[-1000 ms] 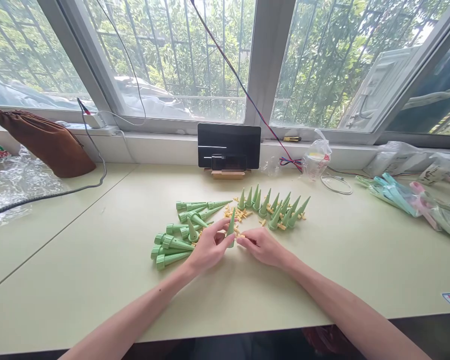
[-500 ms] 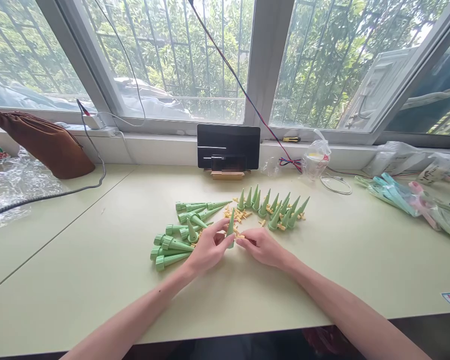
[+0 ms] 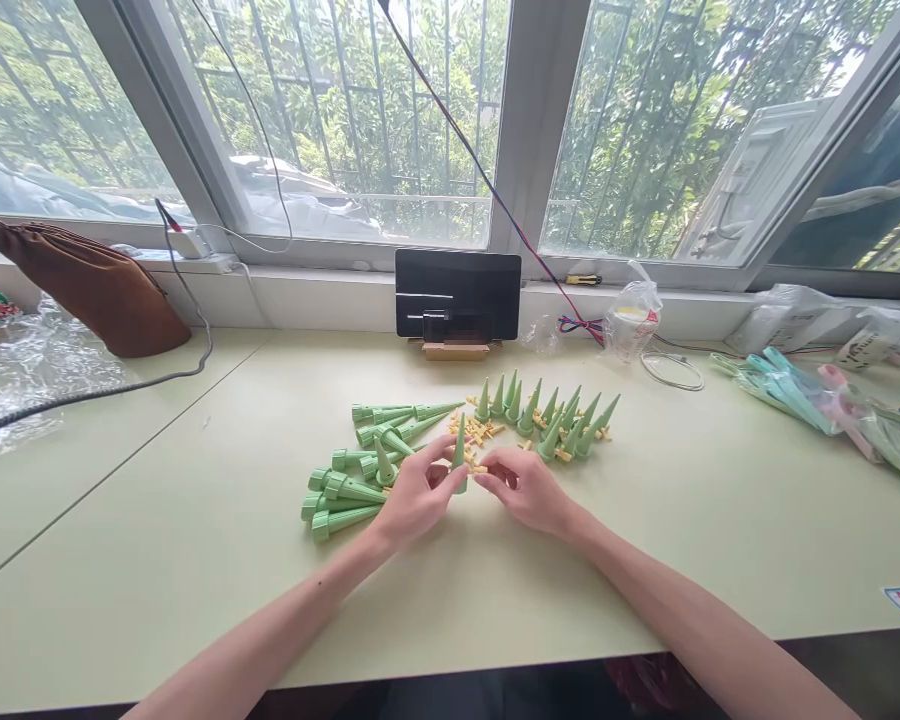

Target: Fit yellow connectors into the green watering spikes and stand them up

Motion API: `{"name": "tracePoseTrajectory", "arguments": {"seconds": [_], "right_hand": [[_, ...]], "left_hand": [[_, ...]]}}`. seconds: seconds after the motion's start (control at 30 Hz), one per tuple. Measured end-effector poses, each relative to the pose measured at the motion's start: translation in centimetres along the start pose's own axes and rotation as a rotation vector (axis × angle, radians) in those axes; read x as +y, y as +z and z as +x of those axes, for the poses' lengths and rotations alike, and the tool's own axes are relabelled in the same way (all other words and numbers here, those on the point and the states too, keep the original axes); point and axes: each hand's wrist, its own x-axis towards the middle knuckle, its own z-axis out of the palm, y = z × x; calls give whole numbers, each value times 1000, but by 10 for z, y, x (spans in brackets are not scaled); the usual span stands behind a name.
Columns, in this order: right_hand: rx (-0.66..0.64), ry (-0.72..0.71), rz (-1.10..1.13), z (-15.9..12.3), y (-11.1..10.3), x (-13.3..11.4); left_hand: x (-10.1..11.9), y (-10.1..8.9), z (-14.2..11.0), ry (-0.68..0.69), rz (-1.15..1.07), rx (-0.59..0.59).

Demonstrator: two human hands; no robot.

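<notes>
My left hand [image 3: 418, 495] is closed around a green plant-watering spike [image 3: 460, 448], its tip pointing up. At the spike's right side sticks out a small yellow valve [image 3: 479, 469], and the fingertips of my right hand [image 3: 526, 488] pinch its outer end. How deep the valve sits in the spike cannot be made out. Left of my hands lie several green spikes with ribbed caps [image 3: 345, 487]. A pile of loose yellow valves [image 3: 480, 430] is just beyond my fingers. To the right, several spikes with yellow valves [image 3: 562, 430] stand on their bases.
A tablet [image 3: 457, 290] with a phone before it leans on the sill at the back of the table [image 3: 195, 560]. A brown pouch [image 3: 112, 295] and crumpled plastic lie left. A bagged cup [image 3: 631, 320], a white cable [image 3: 671, 370] and packaged items [image 3: 802, 395] lie right.
The fingers of my right hand have loosened and shifted slightly at the valve. The spike in my left hand has turned a little more upright.
</notes>
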Motion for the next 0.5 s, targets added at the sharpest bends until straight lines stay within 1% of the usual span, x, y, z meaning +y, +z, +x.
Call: {"name": "tracePoseTrajectory", "arguments": {"seconds": [0.13,0.3,0.5], "right_hand": [[-13,16,-39,0,-1,-1],[32,35,35,0,-2,-2],[-9,23,0,1,-1,0]], "left_hand": [[0,0,0,-3,17,-7],[-1,0,1,-3,25,11],[-3,0,0,2,45,10]]}}
